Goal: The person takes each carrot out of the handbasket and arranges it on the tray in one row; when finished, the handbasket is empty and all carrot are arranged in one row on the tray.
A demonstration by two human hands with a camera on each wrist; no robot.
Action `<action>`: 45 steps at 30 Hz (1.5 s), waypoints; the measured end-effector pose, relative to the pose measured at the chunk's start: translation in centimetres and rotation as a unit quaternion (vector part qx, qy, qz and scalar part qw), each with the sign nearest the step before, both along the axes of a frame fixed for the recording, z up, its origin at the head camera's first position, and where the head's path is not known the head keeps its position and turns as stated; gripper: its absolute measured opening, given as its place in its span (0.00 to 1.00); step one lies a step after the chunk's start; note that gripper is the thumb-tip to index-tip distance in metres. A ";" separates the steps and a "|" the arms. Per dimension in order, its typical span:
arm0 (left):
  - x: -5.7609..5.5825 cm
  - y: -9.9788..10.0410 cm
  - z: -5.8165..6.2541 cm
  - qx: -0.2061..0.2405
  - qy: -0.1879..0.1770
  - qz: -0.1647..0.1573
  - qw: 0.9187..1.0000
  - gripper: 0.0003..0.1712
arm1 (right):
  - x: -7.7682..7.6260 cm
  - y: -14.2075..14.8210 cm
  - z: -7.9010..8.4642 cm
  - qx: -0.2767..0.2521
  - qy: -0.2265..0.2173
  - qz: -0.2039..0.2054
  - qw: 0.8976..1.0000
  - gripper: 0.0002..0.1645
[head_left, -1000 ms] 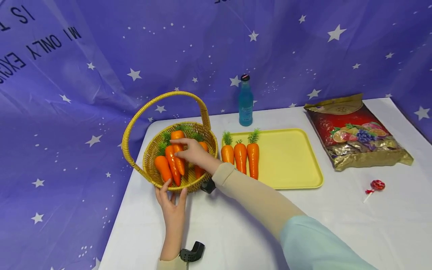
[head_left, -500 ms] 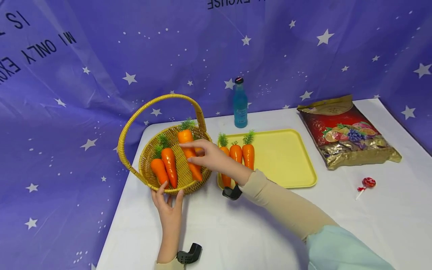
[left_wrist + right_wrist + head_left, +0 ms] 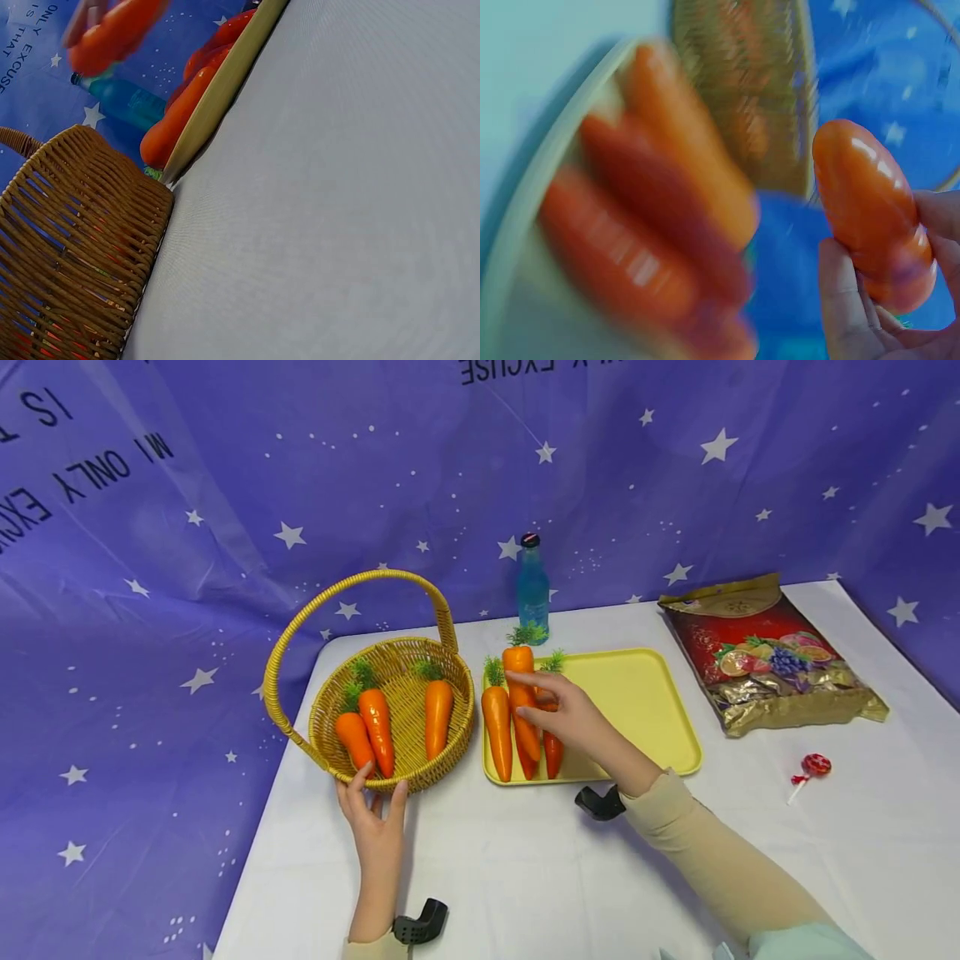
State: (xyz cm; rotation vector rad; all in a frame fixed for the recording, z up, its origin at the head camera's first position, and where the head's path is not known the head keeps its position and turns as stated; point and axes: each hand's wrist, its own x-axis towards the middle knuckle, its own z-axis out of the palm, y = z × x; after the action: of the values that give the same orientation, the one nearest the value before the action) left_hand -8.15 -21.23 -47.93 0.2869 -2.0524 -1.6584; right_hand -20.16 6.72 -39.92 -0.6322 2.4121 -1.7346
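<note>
My right hand (image 3: 570,717) pinches an orange carrot (image 3: 519,660) above the left part of the yellow tray (image 3: 637,710). In the right wrist view, fingers and thumb clasp this carrot (image 3: 862,191), blurred tray carrots (image 3: 622,247) beside it. Three carrots lie side by side on the tray, partly hidden by the held one and my hand. At the front rim of the wicker basket (image 3: 407,718), my left hand (image 3: 375,839) holds on, one finger over the edge. Inside are three carrots with green tops, including one (image 3: 438,718) at the right.
A blue bottle (image 3: 533,589) stands behind the tray. To the right lie a red and gold snack bag (image 3: 780,652) and a red lollipop (image 3: 816,766). The basket's tall handle (image 3: 352,583) arches upward. A purple star-patterned cloth (image 3: 420,485) hangs behind the white table.
My right hand has lifted a carrot out of the basket and carried it right, over the tray. My left hand has stayed at the basket rim.
</note>
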 end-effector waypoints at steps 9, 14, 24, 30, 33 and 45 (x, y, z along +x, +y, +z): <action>0.0 0.0 0.0 0.001 -0.007 0.000 1.000 0.33 | -0.6 5.9 -3.7 0.074 -0.044 -0.091 0.992 0.32; 0.0 0.0 0.1 0.001 -0.006 0.001 1.000 0.32 | -0.2 6.5 -5.0 0.102 -0.060 -0.090 0.989 0.32; 0.8 1.1 2.9 0.005 -0.009 -0.009 1.000 0.32 | 0.2 5.7 -5.5 0.164 -0.032 -0.098 0.981 0.29; 0.9 1.4 3.6 0.002 -0.015 -0.007 1.000 0.32 | 0.1 5.5 -5.3 0.196 -0.024 -0.092 0.976 0.28; 1.0 1.4 3.5 0.002 -0.012 -0.007 1.000 0.32 | 0.2 5.4 -5.0 0.209 -0.031 -0.090 0.973 0.28; 1.0 1.3 3.6 0.010 -0.011 -0.012 1.000 0.32 | -0.5 5.2 -1.4 0.242 0.013 -0.130 0.961 0.28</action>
State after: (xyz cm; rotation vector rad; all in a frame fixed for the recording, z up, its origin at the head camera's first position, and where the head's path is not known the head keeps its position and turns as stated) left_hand -7.14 -19.95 -44.34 0.2894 -2.0635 -1.6985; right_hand -20.62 11.96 -41.32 -0.2845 2.8866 -1.1215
